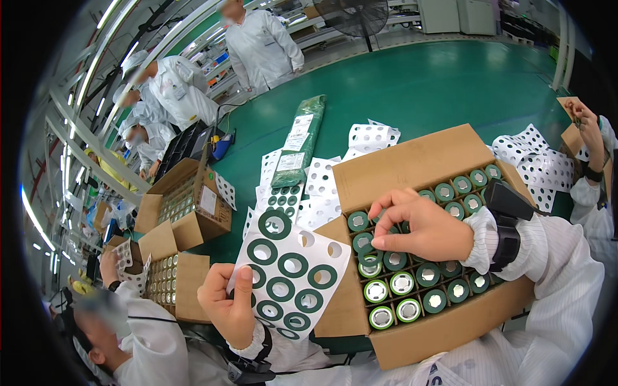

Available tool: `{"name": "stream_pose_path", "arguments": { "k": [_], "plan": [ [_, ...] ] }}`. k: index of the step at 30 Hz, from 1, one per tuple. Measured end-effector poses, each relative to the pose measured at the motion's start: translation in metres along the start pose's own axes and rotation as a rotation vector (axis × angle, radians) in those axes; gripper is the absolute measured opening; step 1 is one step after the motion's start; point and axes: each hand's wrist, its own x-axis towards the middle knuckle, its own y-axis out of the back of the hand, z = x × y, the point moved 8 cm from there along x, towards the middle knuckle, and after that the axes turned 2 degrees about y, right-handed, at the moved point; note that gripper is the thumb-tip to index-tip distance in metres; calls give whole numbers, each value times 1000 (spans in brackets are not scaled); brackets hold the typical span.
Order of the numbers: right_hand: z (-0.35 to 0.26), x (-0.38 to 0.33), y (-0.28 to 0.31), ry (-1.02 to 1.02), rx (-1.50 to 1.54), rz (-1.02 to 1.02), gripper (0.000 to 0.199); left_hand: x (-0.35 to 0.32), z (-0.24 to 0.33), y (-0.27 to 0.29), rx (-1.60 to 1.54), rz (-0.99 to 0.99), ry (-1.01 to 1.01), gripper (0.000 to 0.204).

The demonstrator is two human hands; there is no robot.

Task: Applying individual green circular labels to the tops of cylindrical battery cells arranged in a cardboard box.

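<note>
My left hand (233,302) is closed on the edge of a white sheet of green ring stickers (275,273), thumb on its face. Two holes near the sheet's upper right have no ring. Over the open cardboard box (418,338), my right hand (425,228) pinches a green ring sticker (369,260) between thumb and forefinger. This ring hangs at or just above a cylindrical battery cell in the box's left column; whether it touches is unclear. Cells with dark green ring tops (428,275) fill much of the box; several at the near left show bright green rims (408,310). My right hand hides some cells.
Used white sheets with holes (322,177) and a green wrapped package (299,141) lie beyond on the green table (412,83). Other boxes of cells (187,206) stand left. Co-workers sit at both sides; a person in white (264,48) stands at the far side.
</note>
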Motion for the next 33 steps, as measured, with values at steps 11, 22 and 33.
{"name": "stream_pose_path", "arguments": {
  "k": [11,22,33],
  "plan": [
    [24,1,-22,-240,-184,-146,16,-2,-3,3,-32,11,6,25],
    [21,-1,-23,-169,-251,-105,13,-3,-1,5,1,31,15,26],
    [20,-1,-23,-134,-283,-81,12,-3,0,6,-3,32,-26,26]
  ]
}}
